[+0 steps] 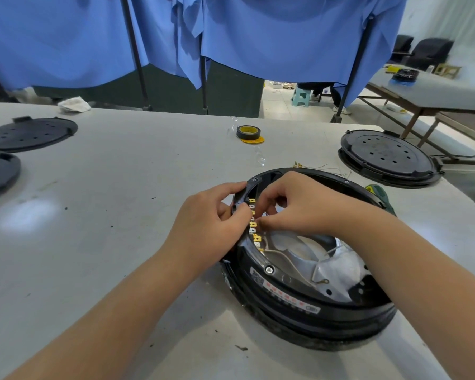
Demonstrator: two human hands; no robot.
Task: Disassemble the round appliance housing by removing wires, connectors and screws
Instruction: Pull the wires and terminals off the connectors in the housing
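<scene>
At housing (299, 303) rim, fingers (261, 222) pinching connectors (254, 229)

Both bare forearms reach forward and meet at the housing (307, 270) — its far-left rim. The left hand (211, 223) curls over that rim from outside, thumb on top, fingers gripping the edge. The right hand (294, 204) comes across from inside the rim, fingers bent down — fingertips (261, 223) pinched together just inside it, beside the left thumb.
</scene>
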